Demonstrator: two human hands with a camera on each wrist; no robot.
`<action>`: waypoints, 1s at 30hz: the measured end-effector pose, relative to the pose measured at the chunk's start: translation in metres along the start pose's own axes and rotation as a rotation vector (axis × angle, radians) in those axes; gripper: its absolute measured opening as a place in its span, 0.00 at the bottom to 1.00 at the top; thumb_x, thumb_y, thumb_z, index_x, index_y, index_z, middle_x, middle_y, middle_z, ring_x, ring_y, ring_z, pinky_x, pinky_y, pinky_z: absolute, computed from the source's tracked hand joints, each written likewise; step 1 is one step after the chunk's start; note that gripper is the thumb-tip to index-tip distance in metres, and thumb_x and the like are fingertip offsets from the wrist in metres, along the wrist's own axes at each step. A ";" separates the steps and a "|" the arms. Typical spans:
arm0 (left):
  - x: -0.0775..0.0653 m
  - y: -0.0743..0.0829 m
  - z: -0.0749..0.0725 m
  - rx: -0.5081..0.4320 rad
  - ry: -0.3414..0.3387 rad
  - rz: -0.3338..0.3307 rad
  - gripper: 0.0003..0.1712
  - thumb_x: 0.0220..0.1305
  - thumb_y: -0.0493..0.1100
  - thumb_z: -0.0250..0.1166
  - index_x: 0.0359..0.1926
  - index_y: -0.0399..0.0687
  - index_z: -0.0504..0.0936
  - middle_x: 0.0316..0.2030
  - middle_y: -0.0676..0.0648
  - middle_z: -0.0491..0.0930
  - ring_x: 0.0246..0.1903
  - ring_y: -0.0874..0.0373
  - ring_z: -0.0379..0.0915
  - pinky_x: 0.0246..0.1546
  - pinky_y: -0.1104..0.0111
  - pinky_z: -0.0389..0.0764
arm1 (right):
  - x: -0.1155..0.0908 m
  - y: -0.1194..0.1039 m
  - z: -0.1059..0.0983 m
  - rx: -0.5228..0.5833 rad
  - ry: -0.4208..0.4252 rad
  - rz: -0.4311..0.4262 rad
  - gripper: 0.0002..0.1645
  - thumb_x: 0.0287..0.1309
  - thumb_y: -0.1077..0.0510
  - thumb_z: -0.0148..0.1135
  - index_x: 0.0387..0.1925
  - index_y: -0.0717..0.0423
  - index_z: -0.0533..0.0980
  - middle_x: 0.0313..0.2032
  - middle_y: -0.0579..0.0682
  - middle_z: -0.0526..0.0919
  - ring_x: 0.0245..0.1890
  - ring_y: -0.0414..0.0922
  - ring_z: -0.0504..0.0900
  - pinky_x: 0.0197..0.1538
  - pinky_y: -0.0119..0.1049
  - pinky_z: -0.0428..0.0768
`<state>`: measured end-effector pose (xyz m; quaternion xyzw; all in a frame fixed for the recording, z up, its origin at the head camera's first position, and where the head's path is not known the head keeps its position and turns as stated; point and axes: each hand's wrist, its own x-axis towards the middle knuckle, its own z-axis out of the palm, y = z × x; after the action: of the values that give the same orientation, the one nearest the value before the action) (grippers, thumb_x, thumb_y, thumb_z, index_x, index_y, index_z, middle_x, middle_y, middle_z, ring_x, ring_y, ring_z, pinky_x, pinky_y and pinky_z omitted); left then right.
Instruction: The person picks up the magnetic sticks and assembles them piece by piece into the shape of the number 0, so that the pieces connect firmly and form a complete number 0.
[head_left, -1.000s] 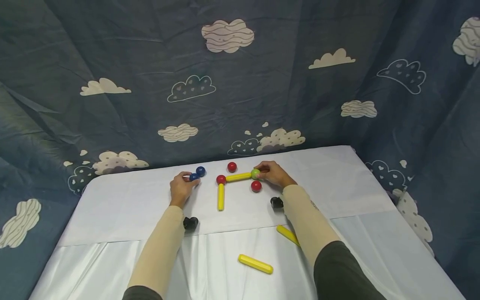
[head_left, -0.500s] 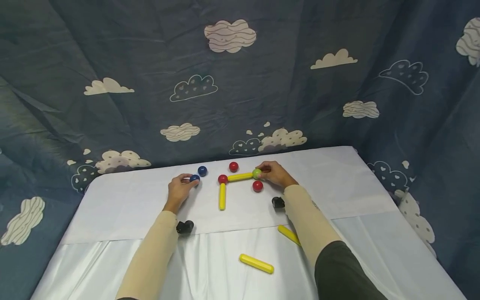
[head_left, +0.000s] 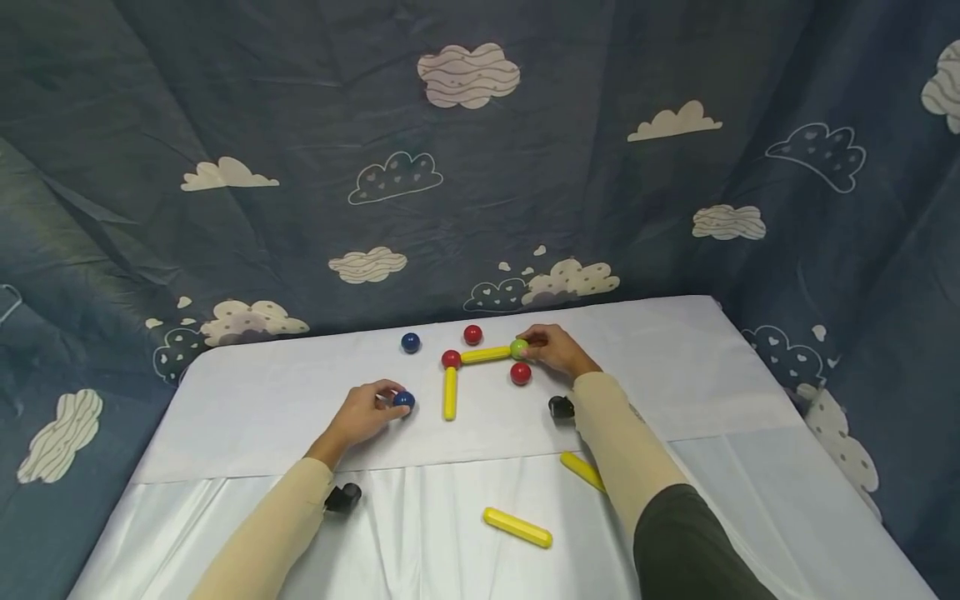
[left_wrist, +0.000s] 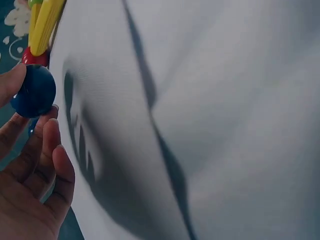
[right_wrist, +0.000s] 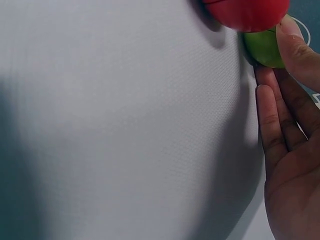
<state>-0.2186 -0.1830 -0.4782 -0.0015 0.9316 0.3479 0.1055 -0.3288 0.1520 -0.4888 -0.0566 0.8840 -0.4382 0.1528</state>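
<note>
My left hand [head_left: 367, 412] pinches a blue ball [head_left: 403, 402] between thumb and fingers, left of the lower end of an upright-lying yellow stick [head_left: 450, 395]. In the left wrist view the blue ball [left_wrist: 36, 91] shows above the curled fingers. A red ball [head_left: 451, 359] joins that stick to a second yellow stick [head_left: 486, 355], forming a corner. At the second stick's right end my right hand [head_left: 557, 348] holds a green ball [head_left: 519, 349]. The right wrist view shows the thumb on the green ball [right_wrist: 265, 49], close beside a red ball [right_wrist: 250, 12].
Another blue ball [head_left: 410, 342] and a red ball [head_left: 472, 335] lie near the table's back edge. A loose red ball [head_left: 521, 373] is just below the green one. Two yellow sticks [head_left: 517, 527] [head_left: 582, 472] lie nearer the front, one partly behind the right sleeve.
My left hand has drawn the blue ball away from the other blue ball, toward the front of the table. The right hand stays at the green ball.
</note>
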 end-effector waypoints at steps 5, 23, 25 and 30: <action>-0.015 0.002 0.006 0.002 -0.035 0.056 0.21 0.58 0.47 0.70 0.52 0.49 0.80 0.41 0.49 0.78 0.34 0.57 0.70 0.33 0.66 0.71 | -0.001 0.001 -0.001 -0.001 0.000 -0.004 0.21 0.60 0.63 0.63 0.56 0.58 0.75 0.54 0.56 0.78 0.54 0.51 0.74 0.63 0.43 0.69; -0.029 0.016 0.041 -0.033 -0.091 0.244 0.19 0.57 0.44 0.71 0.50 0.51 0.80 0.37 0.53 0.77 0.35 0.60 0.69 0.38 0.66 0.72 | 0.003 0.004 -0.001 0.011 0.011 -0.005 0.21 0.60 0.62 0.64 0.56 0.58 0.75 0.54 0.56 0.77 0.54 0.52 0.75 0.63 0.44 0.69; -0.029 0.018 0.042 -0.028 -0.090 0.244 0.20 0.57 0.44 0.71 0.51 0.51 0.79 0.38 0.54 0.77 0.36 0.60 0.69 0.39 0.65 0.72 | 0.003 0.003 0.001 0.013 0.010 -0.005 0.21 0.60 0.63 0.64 0.56 0.58 0.75 0.54 0.56 0.77 0.54 0.52 0.75 0.63 0.44 0.69; -0.027 0.023 0.044 0.008 -0.085 0.261 0.20 0.58 0.44 0.70 0.51 0.53 0.78 0.38 0.54 0.76 0.37 0.60 0.68 0.41 0.64 0.71 | 0.001 0.001 0.002 0.029 0.011 -0.009 0.21 0.59 0.64 0.64 0.55 0.59 0.75 0.53 0.57 0.78 0.53 0.52 0.75 0.62 0.44 0.70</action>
<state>-0.1849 -0.1394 -0.4905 0.1351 0.9199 0.3545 0.0989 -0.3292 0.1507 -0.4909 -0.0558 0.8781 -0.4519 0.1469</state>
